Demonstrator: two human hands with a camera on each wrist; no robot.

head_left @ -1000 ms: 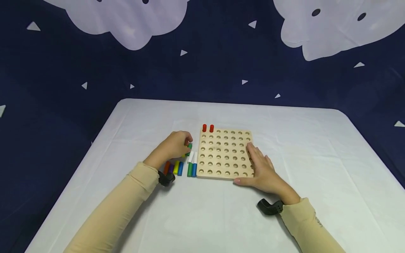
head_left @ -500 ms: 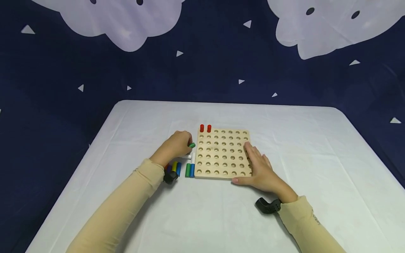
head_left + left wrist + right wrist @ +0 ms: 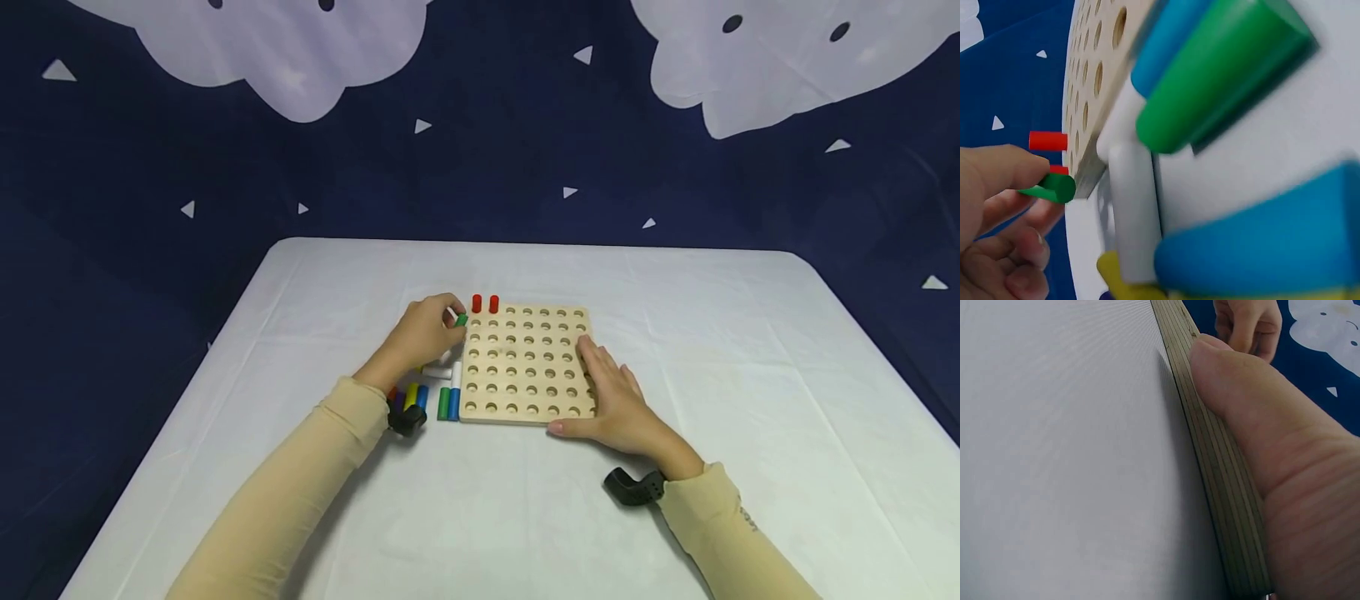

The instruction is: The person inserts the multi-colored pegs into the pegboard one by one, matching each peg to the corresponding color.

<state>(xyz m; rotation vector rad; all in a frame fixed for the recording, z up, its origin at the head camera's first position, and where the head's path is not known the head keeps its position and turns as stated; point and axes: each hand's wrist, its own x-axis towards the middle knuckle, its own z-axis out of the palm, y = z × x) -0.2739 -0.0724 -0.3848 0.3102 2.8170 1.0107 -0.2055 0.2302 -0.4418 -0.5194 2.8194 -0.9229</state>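
A dark blue fabric backdrop [image 3: 480, 167] printed with pale clouds and small triangles hangs behind a white cloth-covered table [image 3: 525, 517]. Flat on the table lies a square, pale wooden board [image 3: 521, 364]; clock directions here run from its centre, twelve being the far edge. At four o'clock, the right hand [image 3: 618, 410] rests spread against the near right corner, fingers straight and apart, thumb pressing the near edge, probably to brace the board. The left hand [image 3: 426, 335] hovers toward ten o'clock, thumb and fingers clamped together on a glossy green cylindrical peg [image 3: 461, 320] just off the left edge. The pinch leaves one end exposed, perhaps to keep it free for a hole.

At eleven o'clock, two upright red cylindrical pegs [image 3: 477, 303] sit in neighbouring holes of the far row. At eight, a smooth blue peg [image 3: 454, 405] and a second green peg [image 3: 444, 403] lie side by side, seemingly kept within reach. The board's edge shows fine stripes like plywood layers; its round holes run in even rows.
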